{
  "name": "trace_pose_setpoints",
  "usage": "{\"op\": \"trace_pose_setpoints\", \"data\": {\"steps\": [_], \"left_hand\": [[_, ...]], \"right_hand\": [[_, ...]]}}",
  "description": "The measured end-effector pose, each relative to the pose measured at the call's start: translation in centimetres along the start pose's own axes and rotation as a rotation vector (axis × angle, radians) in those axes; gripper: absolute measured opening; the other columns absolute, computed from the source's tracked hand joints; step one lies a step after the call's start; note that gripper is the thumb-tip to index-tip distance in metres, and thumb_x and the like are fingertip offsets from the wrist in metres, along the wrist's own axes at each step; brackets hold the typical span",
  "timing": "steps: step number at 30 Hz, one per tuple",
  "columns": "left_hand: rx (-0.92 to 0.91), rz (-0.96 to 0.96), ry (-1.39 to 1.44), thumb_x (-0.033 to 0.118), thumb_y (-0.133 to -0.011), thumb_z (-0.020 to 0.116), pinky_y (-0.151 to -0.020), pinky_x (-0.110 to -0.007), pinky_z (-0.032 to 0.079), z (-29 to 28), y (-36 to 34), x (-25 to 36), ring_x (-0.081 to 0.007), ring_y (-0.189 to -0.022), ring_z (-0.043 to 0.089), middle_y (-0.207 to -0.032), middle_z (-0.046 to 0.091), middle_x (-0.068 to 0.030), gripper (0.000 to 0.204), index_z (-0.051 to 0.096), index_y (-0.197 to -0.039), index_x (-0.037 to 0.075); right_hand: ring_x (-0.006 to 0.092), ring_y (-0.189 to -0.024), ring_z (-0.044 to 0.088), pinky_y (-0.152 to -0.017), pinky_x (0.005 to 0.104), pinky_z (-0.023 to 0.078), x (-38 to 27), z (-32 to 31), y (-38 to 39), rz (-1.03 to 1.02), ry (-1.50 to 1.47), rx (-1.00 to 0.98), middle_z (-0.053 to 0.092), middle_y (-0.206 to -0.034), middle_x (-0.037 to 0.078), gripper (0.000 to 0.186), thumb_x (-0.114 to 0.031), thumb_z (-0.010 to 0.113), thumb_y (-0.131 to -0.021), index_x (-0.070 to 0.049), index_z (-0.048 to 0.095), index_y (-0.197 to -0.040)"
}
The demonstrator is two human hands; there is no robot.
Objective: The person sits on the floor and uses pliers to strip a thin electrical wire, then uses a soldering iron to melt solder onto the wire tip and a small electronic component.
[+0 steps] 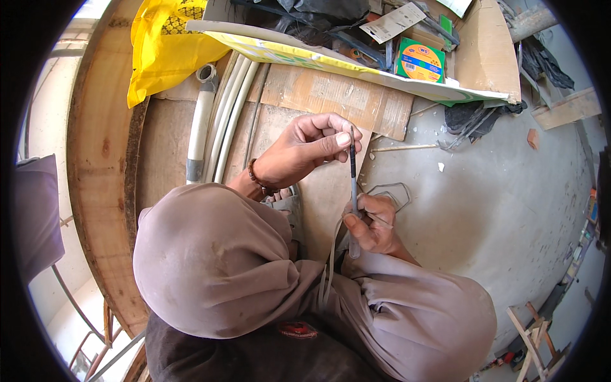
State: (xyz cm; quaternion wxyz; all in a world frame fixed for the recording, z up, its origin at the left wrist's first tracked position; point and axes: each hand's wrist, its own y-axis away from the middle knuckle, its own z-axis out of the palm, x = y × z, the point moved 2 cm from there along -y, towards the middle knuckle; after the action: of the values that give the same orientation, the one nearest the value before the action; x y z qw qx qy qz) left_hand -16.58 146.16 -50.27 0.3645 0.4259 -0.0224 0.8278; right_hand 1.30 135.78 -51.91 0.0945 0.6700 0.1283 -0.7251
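My left hand, with a beaded bracelet on its wrist, is closed in a pinch at the thin upper tip of a slim screwdriver. The tool stands nearly upright, with a dark sleeve on its shaft and a see-through handle end. Lower down, my right hand has its fingers wrapped round the handle. A thin grey cable runs from beside the right hand down between my knees. More of this cable or a similar one loops out past the right fingers; whether they grip it is hard to tell.
Ahead is an open carton of mixed parts, with a green-and-orange box inside. White pipes and a grey pipe lie left of my hands, near a yellow bag. A curved wooden board borders the left. Debris dots the grey floor.
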Motion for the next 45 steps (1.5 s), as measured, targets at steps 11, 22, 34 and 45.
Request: {"op": "trace_pose_setpoints", "data": {"steps": [11,22,34,45], "left_hand": [[0.017,0.003,0.005,0.014,-0.098,0.062,-0.084,-0.029,0.049,-0.1,-0.1,-0.2,-0.0117,-0.093,0.059,-0.099,0.063,-0.0043,0.014,0.063,-0.108,0.004],[0.080,0.085,-0.119,0.013,-0.096,0.065,-0.082,-0.027,0.048,0.3,0.0,0.1,-0.0106,-0.089,0.059,-0.096,0.064,-0.0037,0.012,0.063,-0.104,0.004],[0.150,0.123,-0.116,0.012,-0.095,0.067,-0.080,-0.026,0.050,0.4,-0.2,-0.2,-0.0104,-0.087,0.061,-0.095,0.066,-0.0047,0.009,0.063,-0.099,0.005],[0.196,0.100,-0.159,0.011,-0.093,0.069,-0.079,-0.025,0.051,0.2,-0.1,-0.2,-0.0092,-0.085,0.063,-0.092,0.066,-0.0030,0.012,0.064,-0.099,0.003]], "right_hand": [[0.0125,-0.048,0.051,-0.047,0.0278,0.040,-0.1,-0.2,-0.1,0.019,-0.024,-0.044,0.053,-0.055,0.005,0.027,-0.022,0.058,-0.091,0.002,0.065,-0.082],[0.0086,-0.041,0.053,-0.044,0.0239,0.040,0.0,0.1,0.1,0.111,-0.198,-0.066,0.051,-0.048,0.002,0.041,-0.028,0.046,-0.098,0.008,0.066,-0.095],[0.0064,-0.051,0.035,-0.049,0.0263,0.029,1.9,0.6,0.9,0.105,-0.257,0.018,0.041,-0.057,-0.004,0.041,-0.031,0.047,-0.098,0.005,0.067,-0.099],[0.0102,-0.055,0.040,-0.053,0.0270,0.030,2.2,1.4,1.1,0.236,-0.352,0.013,0.050,-0.062,0.003,0.054,-0.045,0.049,-0.096,0.007,0.065,-0.098]]}}
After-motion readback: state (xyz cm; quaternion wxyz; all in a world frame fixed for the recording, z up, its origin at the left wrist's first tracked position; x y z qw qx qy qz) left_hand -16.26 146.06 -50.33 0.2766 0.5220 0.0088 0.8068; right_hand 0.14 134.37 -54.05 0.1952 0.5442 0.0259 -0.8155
